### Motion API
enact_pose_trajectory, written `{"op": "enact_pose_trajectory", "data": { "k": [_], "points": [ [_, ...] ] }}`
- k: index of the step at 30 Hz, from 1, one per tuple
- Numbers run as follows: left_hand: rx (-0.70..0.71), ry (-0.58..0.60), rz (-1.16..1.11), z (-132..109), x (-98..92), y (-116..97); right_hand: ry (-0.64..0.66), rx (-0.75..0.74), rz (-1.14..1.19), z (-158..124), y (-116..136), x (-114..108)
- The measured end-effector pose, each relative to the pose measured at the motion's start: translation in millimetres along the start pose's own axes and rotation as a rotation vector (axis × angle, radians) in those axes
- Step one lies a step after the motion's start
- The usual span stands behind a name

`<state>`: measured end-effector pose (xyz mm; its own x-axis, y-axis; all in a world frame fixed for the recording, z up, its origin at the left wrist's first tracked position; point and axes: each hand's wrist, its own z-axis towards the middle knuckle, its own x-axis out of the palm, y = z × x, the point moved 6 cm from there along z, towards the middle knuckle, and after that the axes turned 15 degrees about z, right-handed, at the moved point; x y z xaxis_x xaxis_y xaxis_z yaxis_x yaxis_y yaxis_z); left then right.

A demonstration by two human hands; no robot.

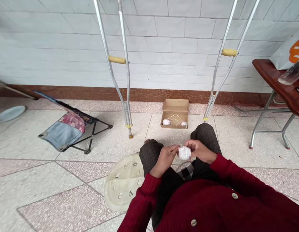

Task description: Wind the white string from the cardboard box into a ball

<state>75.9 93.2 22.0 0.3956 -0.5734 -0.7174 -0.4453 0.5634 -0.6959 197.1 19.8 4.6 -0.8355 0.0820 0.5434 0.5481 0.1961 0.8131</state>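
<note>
Far L: pale round plate (10, 113) on floor. L of centre: folding stool (67, 127) w/ denim & floral cloth. Next: aluminium crutch (116, 59), upright by tiled wall. Below: perforated plastic disc (122, 193) on floor, beside person's L knee. L hand (165, 158): fingers pressed to ball's L side. Upper centre: open cardboard box (174, 108) w/ small white balls (166, 121), string (174, 117) btwn them. Lower centre: white string ball (184, 153), held btwn both hands over lap, strand rising from it. R hand (200, 150): fingers pressed to ball's R side. R of centre: 2nd aluminium crutch (228, 52). Far R: red-brown table (267, 75) w/ plastic bottle (293, 72).
</note>
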Motion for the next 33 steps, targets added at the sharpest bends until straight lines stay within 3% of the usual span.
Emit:
{"op": "enact_pose_trajectory", "data": {
  "k": [3, 6, 10, 14, 18, 20, 23, 26, 30, 33],
  "points": [
    [-0.018, 0.031, -0.088, 6, 20.0, -1, -0.136, -0.134, 0.102, 11, 30, -6],
    [-0.015, 0.064, -0.056, 3, 33.5, -2, -0.201, -0.154, 0.194, 21, 39, -14],
    [-0.030, 0.056, 0.061, -7, 32.4, 10, -0.209, -0.080, 0.270, 29, 29, -18],
    [-0.050, 0.048, 0.235, -21, 31.8, 19, -0.288, -0.082, 0.184, 43, 18, -30],
    [0.095, 0.041, 0.380, -28, 33.3, -2, -0.370, -0.127, -0.020, 56, 0, -50],
    [0.194, 0.012, 0.419, -24, 24.3, -16, -0.356, -0.105, -0.067, 54, -17, -52],
    [0.252, -0.087, 0.452, -9, -2.0, -24, -0.283, -0.043, -0.081, 35, -40, -38],
    [0.225, -0.124, 0.375, 8, -17.8, -15, -0.185, -0.017, 0.004, 8, -43, -10],
    [0.127, -0.053, 0.144, 15, 0.7, 3, -0.145, -0.028, 0.146, -11, -15, 15],
    [0.041, -0.030, 0.070, 6, 21.7, 9, -0.207, -0.033, 0.138, -6, 11, 8]
  ]
}}
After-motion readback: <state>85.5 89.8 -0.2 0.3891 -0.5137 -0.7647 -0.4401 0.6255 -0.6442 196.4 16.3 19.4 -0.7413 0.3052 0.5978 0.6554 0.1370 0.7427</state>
